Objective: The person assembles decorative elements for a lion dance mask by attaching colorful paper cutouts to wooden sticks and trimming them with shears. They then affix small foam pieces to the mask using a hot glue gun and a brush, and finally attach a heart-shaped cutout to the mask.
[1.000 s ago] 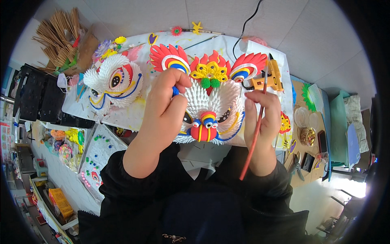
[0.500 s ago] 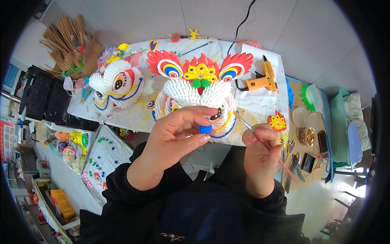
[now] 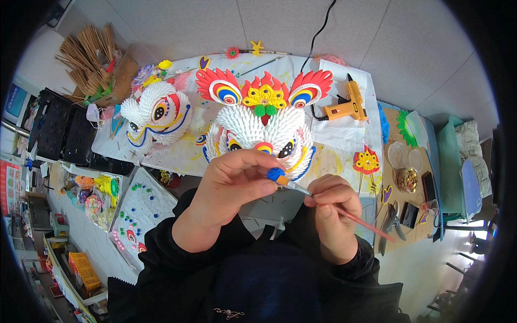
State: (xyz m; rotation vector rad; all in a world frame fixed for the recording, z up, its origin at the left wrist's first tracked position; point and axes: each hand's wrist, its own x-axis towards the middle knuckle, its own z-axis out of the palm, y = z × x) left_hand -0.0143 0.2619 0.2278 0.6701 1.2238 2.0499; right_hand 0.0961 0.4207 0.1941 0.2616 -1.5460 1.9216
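Observation:
Between the thumb and fingers of my left hand (image 3: 229, 188) is a small blue ball (image 3: 275, 173). My right hand (image 3: 336, 210) grips a paintbrush (image 3: 353, 216) with a pinkish-red handle, and its orange-brown bristles meet the right side of the ball. Just beyond my hands stands a white lion-dance head (image 3: 264, 126) with red ears, a yellow flower crest and two green pompoms. My left hand hides part of its lower face. A second, smaller lion head (image 3: 159, 114), white with a blue edge, sits farther left on the table.
A yellow glue gun (image 3: 348, 102) with a black cord lies at the back right. Pliers (image 3: 396, 218) and clear cups (image 3: 397, 154) are on a board at right. At lower left is a tray (image 3: 153, 185) dotted with small balls; bamboo sticks (image 3: 89, 59) fill a box behind.
My right hand has brought the brush leftward, so its bristles now touch the blue ball. My left hand still pinches the ball and has shifted only slightly.

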